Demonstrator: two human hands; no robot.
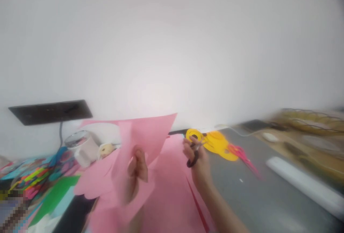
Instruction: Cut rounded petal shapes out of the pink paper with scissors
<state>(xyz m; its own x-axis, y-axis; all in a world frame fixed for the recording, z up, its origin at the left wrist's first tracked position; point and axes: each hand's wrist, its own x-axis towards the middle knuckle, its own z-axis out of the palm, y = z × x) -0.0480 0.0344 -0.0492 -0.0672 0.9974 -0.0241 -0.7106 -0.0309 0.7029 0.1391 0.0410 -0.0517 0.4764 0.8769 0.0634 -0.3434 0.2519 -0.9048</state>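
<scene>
My left hand [138, 166] is closed on a sheet of pink paper [158, 129], which stands up from the table and curls around the fingers. In my right hand [201, 170] is a pair of scissors [192, 160] with dark handles, held apart from the raised sheet. Motion blur hides how far the blades are apart. Beneath both hands lies more pink paper [172, 190], with a narrow dark pink strip [197, 204] near the right forearm. A pink piece with a scalloped edge [92, 181] rests left of my left hand.
Beyond my right hand are yellow paper cut-outs [219, 147] and pink-handled scissors [240, 154] on the grey mat [233, 197]. A long white bar [303, 182] lies at right. To the left stand a white mug [87, 150], green paper [55, 193] and colourful craft bits [32, 179].
</scene>
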